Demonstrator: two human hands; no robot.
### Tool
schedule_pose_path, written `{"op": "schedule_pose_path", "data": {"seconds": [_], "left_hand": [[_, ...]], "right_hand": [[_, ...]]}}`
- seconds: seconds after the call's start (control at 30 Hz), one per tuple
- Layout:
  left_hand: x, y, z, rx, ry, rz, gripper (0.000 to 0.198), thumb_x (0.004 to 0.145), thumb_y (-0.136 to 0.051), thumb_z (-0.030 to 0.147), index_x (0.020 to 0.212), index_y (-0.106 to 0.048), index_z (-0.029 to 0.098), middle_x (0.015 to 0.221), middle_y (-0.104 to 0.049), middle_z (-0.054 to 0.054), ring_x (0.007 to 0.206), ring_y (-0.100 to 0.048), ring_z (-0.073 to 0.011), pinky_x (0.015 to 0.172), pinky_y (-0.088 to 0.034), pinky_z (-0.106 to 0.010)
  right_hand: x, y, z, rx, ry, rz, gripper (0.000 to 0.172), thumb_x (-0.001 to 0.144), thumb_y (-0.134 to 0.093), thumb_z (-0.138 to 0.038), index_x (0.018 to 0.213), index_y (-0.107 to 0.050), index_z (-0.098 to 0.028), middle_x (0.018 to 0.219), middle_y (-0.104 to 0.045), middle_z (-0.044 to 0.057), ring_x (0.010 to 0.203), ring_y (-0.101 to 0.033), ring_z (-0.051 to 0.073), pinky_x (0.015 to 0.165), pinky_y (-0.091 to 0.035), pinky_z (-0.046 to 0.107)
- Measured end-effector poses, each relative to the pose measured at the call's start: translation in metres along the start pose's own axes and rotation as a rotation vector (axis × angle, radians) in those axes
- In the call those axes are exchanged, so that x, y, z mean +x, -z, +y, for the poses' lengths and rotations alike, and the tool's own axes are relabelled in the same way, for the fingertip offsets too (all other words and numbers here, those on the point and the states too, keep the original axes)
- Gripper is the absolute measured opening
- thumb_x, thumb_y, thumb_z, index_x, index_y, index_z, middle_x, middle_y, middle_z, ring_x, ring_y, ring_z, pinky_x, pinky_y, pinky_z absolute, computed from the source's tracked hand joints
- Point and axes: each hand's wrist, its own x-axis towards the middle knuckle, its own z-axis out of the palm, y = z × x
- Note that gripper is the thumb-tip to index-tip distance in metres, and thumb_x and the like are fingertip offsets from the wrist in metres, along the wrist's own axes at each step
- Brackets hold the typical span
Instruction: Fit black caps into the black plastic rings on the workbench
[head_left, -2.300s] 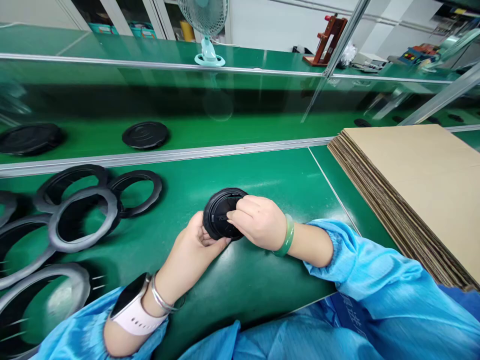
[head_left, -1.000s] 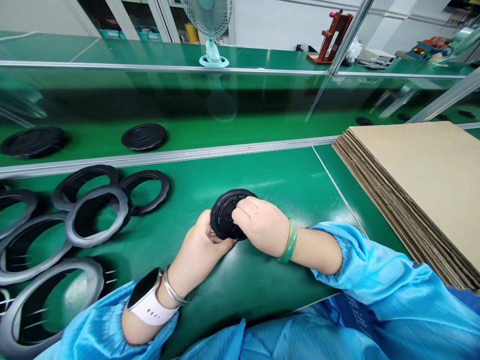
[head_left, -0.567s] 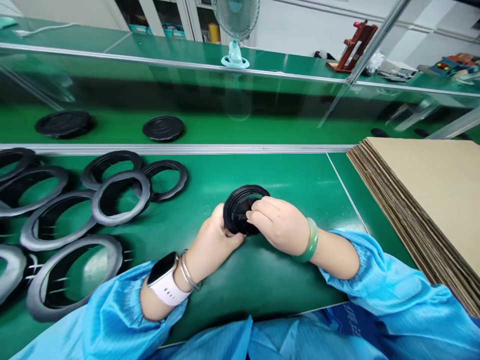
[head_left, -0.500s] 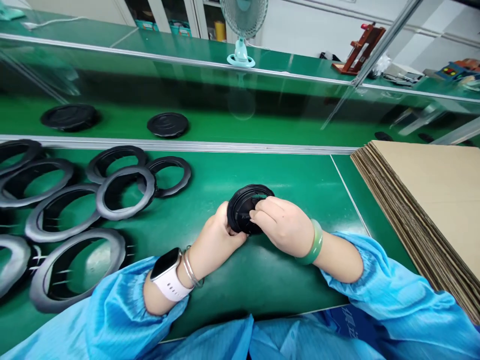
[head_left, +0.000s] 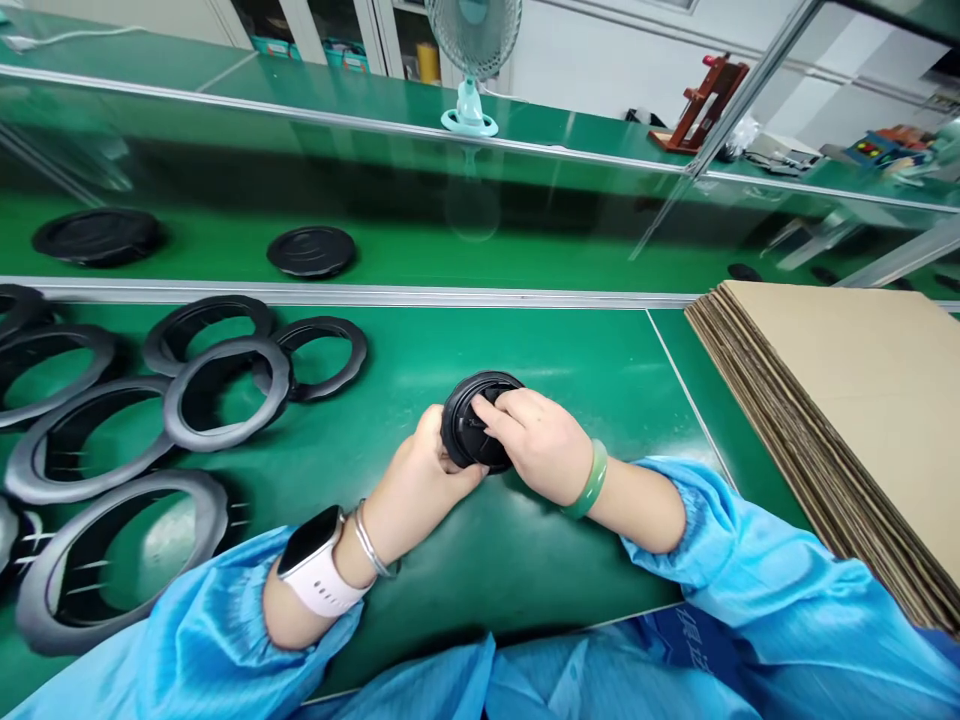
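A round black part (head_left: pixel 459 420) with a ridged rim is held tilted above the green tabletop, at the middle of the view. My left hand (head_left: pixel 420 475) grips its left and lower edge, thumb in front and fingers mostly hidden behind. Curled over the right side, my right hand (head_left: pixel 541 440) presses a fingertip into the inner face of the part. Its other fingers are bent, and the part's right edge is covered by them. Exactly what the fingertips touch inside is too dark to make out.
Several black and grey rings (head_left: pixel 225 395) lie on the left, some overlapping. Behind the metal rail, two black discs (head_left: pixel 311 250) rest on a green surface. A stack of flat cardboard sheets (head_left: pixel 840 370) is at the right. A fan (head_left: pixel 472 60) stands at the back.
My right hand's bunched fingertips have shifted, and one finger now reaches farther left across the part's inner face. My left hand keeps its grip. The whole view has swung slightly right.
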Motion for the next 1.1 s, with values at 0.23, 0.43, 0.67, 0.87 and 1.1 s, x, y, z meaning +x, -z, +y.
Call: {"op": "schedule_pose_path", "data": {"seconds": [0.23, 0.43, 0.67, 0.87, 1.1], "left_hand": [[0.000, 0.001, -0.008, 0.009, 0.032, -0.007, 0.053, 0.068, -0.080, 0.035, 0.107, -0.045, 0.023, 0.097, -0.071, -0.003, 0.086, -0.072, -0.0251, 0.068, -0.058, -0.034], [0.002, 0.001, -0.004, -0.129, 0.055, 0.040, 0.059, 0.064, -0.084, 0.031, 0.109, -0.046, 0.021, 0.104, -0.070, -0.004, 0.097, -0.070, -0.0240, 0.083, -0.058, -0.039], [0.002, 0.002, -0.005, -0.194, 0.038, 0.037, 0.078, 0.058, -0.087, 0.029, 0.122, -0.042, 0.022, 0.128, -0.062, -0.010, 0.117, -0.062, -0.0270, 0.100, -0.052, -0.044], [-0.002, 0.008, -0.010, -0.002, -0.063, 0.014, 0.064, 0.080, -0.070, 0.046, 0.131, -0.040, 0.023, 0.132, -0.059, -0.011, 0.124, -0.056, -0.0287, 0.104, -0.046, -0.046], [-0.002, 0.006, -0.003, 0.142, -0.071, 0.041, 0.048, 0.088, -0.057, 0.051, 0.125, -0.047, 0.021, 0.121, -0.063, -0.009, 0.112, -0.061, -0.0272, 0.097, -0.048, -0.044]], "right_hand": [[0.001, -0.005, 0.000, -0.090, 0.000, -0.075, 0.034, 0.096, -0.044, -0.009, 0.126, -0.058, 0.001, 0.095, -0.057, 0.017, 0.088, -0.053, 0.029, 0.081, -0.053, 0.044], [0.004, 0.004, 0.003, 0.146, -0.018, 0.195, 0.026, 0.102, -0.045, -0.017, 0.120, -0.062, -0.010, 0.103, -0.059, 0.013, 0.095, -0.053, 0.026, 0.086, -0.049, 0.041], [0.006, -0.007, 0.018, 0.581, -0.621, 0.144, 0.011, 0.095, -0.063, -0.017, 0.106, -0.065, -0.018, 0.101, -0.062, 0.006, 0.099, -0.057, 0.023, 0.091, -0.046, 0.040], [0.008, -0.018, 0.016, 0.726, -0.679, 0.189, 0.016, 0.087, -0.071, -0.008, 0.088, -0.059, -0.018, 0.089, -0.057, -0.001, 0.089, -0.054, 0.018, 0.082, -0.042, 0.031], [0.009, -0.021, 0.011, 0.767, -0.702, 0.254, 0.023, 0.080, -0.072, -0.007, 0.079, -0.053, -0.019, 0.083, -0.053, -0.004, 0.081, -0.052, 0.017, 0.074, -0.040, 0.029]]}}
